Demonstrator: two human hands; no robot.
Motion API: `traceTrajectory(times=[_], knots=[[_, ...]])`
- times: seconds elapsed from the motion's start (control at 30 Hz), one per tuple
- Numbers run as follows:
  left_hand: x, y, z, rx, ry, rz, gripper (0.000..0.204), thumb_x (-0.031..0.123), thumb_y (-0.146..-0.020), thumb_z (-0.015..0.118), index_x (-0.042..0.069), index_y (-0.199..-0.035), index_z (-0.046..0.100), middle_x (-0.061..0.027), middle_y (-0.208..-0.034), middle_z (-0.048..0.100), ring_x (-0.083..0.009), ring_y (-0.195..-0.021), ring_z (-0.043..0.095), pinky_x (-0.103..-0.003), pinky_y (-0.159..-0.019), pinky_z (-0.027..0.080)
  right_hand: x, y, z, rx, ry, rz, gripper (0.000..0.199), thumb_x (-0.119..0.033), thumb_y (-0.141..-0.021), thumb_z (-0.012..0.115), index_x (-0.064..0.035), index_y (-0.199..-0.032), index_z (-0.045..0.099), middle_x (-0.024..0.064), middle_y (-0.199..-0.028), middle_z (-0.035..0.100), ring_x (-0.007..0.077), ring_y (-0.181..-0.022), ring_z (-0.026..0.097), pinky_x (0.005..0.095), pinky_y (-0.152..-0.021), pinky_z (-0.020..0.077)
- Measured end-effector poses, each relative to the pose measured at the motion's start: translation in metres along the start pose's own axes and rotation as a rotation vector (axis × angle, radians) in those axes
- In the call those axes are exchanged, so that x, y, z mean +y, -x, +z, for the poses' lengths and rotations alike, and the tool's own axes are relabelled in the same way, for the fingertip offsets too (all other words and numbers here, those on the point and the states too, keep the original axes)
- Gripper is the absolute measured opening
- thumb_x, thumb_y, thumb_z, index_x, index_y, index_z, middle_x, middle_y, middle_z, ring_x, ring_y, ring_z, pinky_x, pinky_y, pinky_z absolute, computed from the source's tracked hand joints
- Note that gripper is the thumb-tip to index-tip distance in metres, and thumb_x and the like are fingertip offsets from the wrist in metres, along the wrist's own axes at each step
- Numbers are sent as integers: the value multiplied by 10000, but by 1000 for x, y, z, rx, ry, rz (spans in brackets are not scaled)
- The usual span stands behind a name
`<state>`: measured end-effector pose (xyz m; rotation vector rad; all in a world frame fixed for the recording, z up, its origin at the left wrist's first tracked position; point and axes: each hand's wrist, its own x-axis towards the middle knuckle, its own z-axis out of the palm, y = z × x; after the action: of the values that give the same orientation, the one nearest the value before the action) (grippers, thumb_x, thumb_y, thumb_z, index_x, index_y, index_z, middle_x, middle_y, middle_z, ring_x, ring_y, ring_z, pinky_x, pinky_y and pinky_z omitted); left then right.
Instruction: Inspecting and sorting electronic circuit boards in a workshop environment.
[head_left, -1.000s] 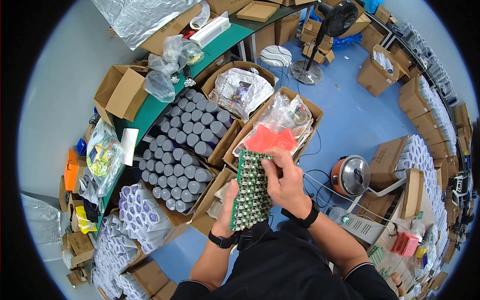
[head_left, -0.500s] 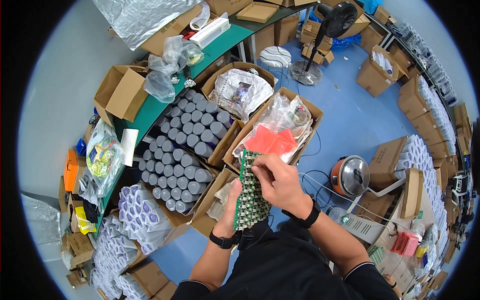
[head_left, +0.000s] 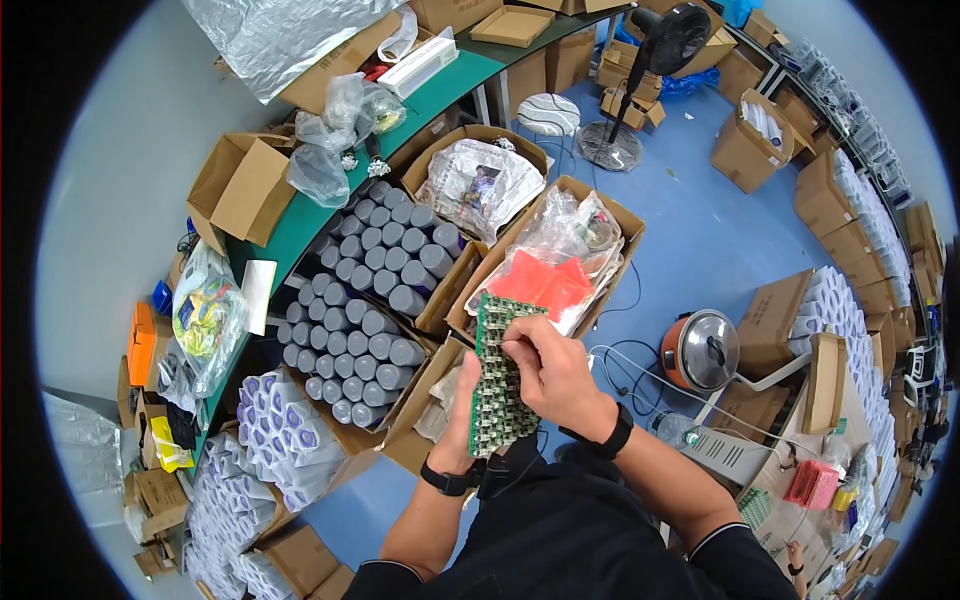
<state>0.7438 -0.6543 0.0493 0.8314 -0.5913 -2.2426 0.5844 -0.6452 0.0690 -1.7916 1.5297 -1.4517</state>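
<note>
A green circuit board panel (head_left: 497,385) with rows of small metal parts stands steeply tilted in front of my body. Along its left edge, my left hand (head_left: 458,425) grips it, thumb up against the side. Over the upper right of the panel, my right hand (head_left: 553,368) is closed, its thumb and fingers pinched together at the small parts. What lies between those fingertips is too small to make out. Just beyond the panel, red plastic sheets (head_left: 540,280) lie in an open carton (head_left: 628,225) with clear bags.
Cartons of grey-capped cylinders (head_left: 355,345) stand left, below a green bench (head_left: 440,85). On the floor to the right are an orange pot with a glass lid (head_left: 700,350) and loose cables. A black fan (head_left: 640,90) stands far off. Another person's hand (head_left: 795,556) shows lower right.
My right hand has shifted slightly down over the panel, showing more of its top corner. The panel's face has turned a little more into view. Another person's hand at lower right has moved.
</note>
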Motion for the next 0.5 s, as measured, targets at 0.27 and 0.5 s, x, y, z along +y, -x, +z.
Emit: traceTrajectory(times=[0.27,0.5], knots=[[4,-6,6,16,44,34,746,678,-1089,373,40,-1424,567,-128,-1327,678,-236,-1190,690,-385,-1018,576,-5,0,2,-75,7,-11,151,-13,-983,681,-50,-1108,604,121,-844,667,280,-671,686,368,-585,526],[10,-8,11,-24,85,43,761,681,-1094,349,34,-1445,539,-127,-1327,662,-234,-1191,682,-384,-1021,575,-18,8,1,-3,-228,274,179,-9,-936,711,-51,-1082,617,111,-947,680,353,-735,695,401,-583,532]])
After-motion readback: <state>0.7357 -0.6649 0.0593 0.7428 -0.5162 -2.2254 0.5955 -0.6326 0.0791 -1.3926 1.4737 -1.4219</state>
